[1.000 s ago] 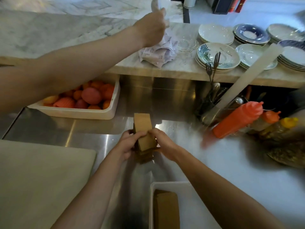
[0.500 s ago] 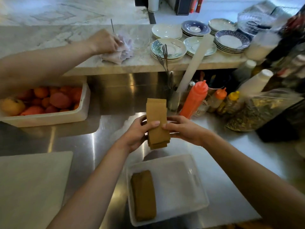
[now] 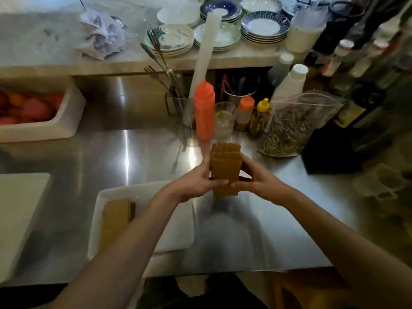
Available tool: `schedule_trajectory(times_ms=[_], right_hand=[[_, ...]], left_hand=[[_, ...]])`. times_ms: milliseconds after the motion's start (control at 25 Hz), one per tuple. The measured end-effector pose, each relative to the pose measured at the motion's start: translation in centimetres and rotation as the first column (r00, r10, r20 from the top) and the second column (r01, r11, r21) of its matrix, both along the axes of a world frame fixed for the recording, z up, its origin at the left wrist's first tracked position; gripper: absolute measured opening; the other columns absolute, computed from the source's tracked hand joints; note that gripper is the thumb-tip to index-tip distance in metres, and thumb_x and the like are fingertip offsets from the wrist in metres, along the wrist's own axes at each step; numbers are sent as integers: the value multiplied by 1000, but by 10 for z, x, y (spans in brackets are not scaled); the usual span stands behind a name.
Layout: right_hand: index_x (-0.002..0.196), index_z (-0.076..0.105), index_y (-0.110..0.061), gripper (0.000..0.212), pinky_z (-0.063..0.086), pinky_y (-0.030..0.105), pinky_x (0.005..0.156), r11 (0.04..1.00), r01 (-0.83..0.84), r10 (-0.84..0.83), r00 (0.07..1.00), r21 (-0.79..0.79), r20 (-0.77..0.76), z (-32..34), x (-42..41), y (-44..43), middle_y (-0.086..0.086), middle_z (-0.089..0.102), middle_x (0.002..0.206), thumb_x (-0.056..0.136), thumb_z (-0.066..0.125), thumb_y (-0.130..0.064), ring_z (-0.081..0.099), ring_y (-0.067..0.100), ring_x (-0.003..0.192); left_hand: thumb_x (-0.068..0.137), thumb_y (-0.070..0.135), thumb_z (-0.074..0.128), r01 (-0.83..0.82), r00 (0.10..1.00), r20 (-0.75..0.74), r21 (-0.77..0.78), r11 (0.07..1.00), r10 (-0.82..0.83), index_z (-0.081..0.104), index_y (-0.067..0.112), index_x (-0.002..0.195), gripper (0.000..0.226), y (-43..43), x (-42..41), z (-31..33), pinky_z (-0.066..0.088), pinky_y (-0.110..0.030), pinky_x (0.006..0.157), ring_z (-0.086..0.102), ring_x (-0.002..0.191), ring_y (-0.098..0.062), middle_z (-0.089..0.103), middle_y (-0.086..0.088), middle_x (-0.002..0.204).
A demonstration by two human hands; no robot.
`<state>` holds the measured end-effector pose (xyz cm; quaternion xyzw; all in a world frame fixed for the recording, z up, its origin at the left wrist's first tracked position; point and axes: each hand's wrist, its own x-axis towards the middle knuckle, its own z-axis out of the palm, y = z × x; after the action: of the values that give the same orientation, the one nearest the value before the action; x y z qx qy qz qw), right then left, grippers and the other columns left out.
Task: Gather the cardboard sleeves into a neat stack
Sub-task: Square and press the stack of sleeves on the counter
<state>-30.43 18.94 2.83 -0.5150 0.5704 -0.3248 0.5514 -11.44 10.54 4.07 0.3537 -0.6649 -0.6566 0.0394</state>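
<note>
A bundle of brown cardboard sleeves point(image 3: 225, 167) stands on end on the steel counter, pressed between my two hands. My left hand point(image 3: 194, 182) grips its left side and my right hand point(image 3: 256, 182) grips its right side. The sleeves' top edges look uneven, with some standing higher at the back. A second flat stack of cardboard sleeves point(image 3: 117, 216) lies in the left part of a white tray point(image 3: 176, 233) near the counter's front edge.
Just behind the bundle stand an orange squeeze bottle point(image 3: 204, 110), a glass point(image 3: 225, 118), smaller bottles and a bag of dried leaves point(image 3: 289, 128). A white tub of fruit point(image 3: 40, 121) sits at left, a cutting board point(image 3: 17, 210) at near left. Plates are stacked on the marble ledge.
The view has swung down and left over the counter. Another person's arm at the ledge has left the view. My hands still hold the bundle, now lower and resting near the counter.
</note>
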Motion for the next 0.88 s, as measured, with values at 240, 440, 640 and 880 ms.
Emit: schedule_trajectory(times_ms=[240, 440, 640, 880], right_hand=[[150, 22, -29, 83, 36, 5, 96, 1000, 14, -14, 995, 6, -103, -48, -14, 49, -25, 42, 139, 86, 72, -11, 41, -15, 126], [152, 13, -26, 94, 24, -3, 98, 997, 19, -30, 989, -73, -142, -63, -11, 58, -20, 34, 142, 83, 76, -20, 30, -27, 124], [154, -8, -31, 111, 28, 18, 113, 999, 20, -17, 996, 30, -84, -82, -13, 69, -15, 29, 153, 82, 75, -16, 34, -7, 136], [154, 11, -22, 96, 30, 37, 117, 999, 29, -26, 995, 32, -101, -86, -10, 71, -1, 36, 153, 73, 61, -12, 38, 9, 138]], left_hand=[[88, 21, 68, -2, 996, 90, -87, 996, 10, -11, 42, 141, 98, 56, -30, -45, 31, -27, 112, 34, 137, -12, 30, 5, 149], [86, 17, 70, -42, 992, 110, -133, 990, 57, -24, 25, 149, 114, 80, -41, -63, 20, -27, 117, 22, 144, -14, 13, -2, 160], [80, -1, 65, -140, 980, 119, -168, 976, 161, -26, 31, 148, 118, 95, -44, -85, 18, -38, 121, 24, 146, -19, 15, -7, 161], [77, -12, 57, -204, 968, 107, -186, 961, 226, -22, 33, 149, 116, 104, -49, -100, 16, -14, 115, 21, 147, -14, 11, -2, 163]])
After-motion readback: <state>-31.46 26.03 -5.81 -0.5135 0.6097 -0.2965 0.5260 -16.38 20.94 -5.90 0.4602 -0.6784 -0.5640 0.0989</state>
